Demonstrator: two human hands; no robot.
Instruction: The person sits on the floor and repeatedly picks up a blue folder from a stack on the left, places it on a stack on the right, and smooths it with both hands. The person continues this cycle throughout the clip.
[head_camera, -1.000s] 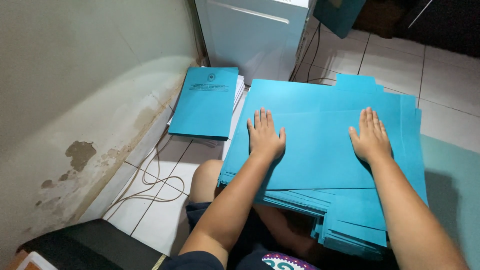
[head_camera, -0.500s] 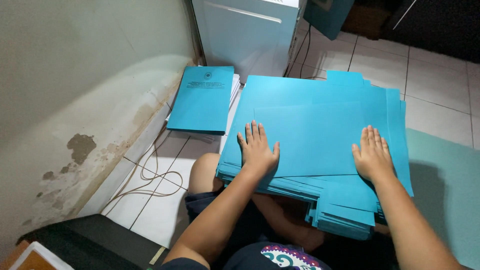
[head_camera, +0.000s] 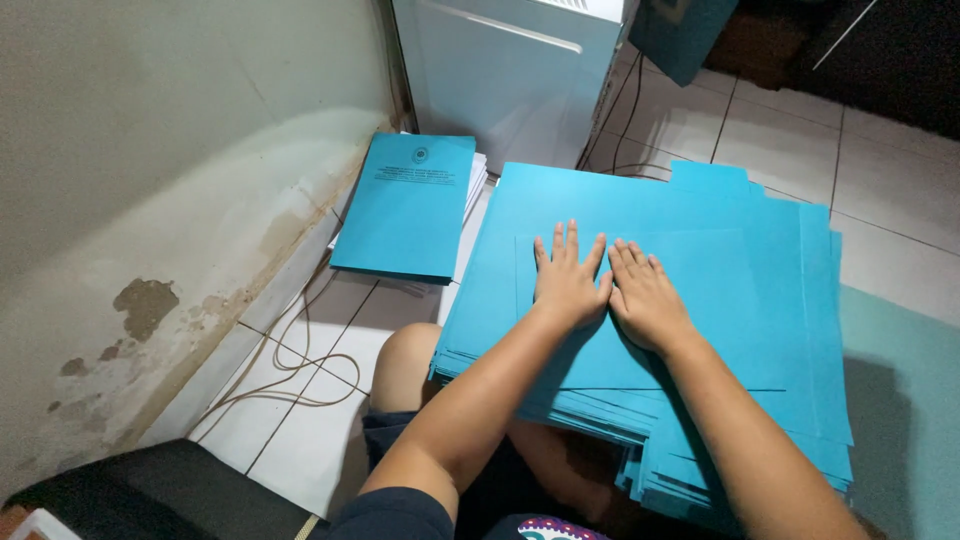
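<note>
both hands flat on a stack of blue sheets

the left hand and right hand lie side by side, fingers spread, pinching nothing, pressing the top blue sheet onto the stack across the lap, seemingly to smooth it; a blue booklet pile sits by the wall.

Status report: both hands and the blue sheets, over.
Left hand and right hand flat, side by side on top blue sheet. Stack of blue sheets rests across lap. Nothing on top besides hands.
</note>
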